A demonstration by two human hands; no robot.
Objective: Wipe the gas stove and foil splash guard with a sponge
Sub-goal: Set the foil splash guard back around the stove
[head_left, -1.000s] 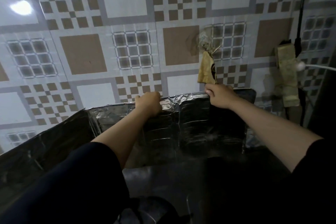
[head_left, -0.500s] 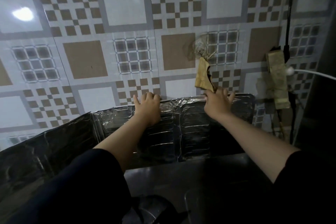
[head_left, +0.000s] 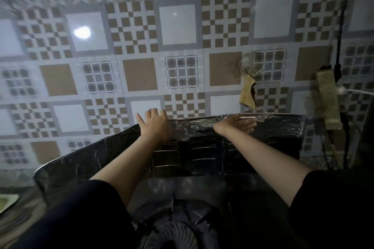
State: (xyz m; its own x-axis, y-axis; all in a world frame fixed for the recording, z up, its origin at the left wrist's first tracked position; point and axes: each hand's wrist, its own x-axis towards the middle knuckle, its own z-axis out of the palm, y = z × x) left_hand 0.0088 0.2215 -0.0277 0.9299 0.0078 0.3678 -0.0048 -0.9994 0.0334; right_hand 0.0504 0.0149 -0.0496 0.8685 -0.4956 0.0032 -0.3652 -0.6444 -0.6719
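Head view, I note crinkled foil splash guard (head_left: 202, 147) standing against tiled wall (head_left: 141, 46), left hand (head_left: 154, 124) and right hand (head_left: 235, 125) at its top edge, fingers spread, grasping nothing, round stove burner (head_left: 172, 234) below.

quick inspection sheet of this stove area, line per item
surface: dark gas stove, dim, burner at bottom
job's things: foil splash guard upright along the tiled wall; sponge nothing seen
clutter: pale dish at far left
hands: left hand and right hand open, empty, at the guard's top edge
cables: black cable and white cable at right
surroundings: brown scrap and taped block on wall
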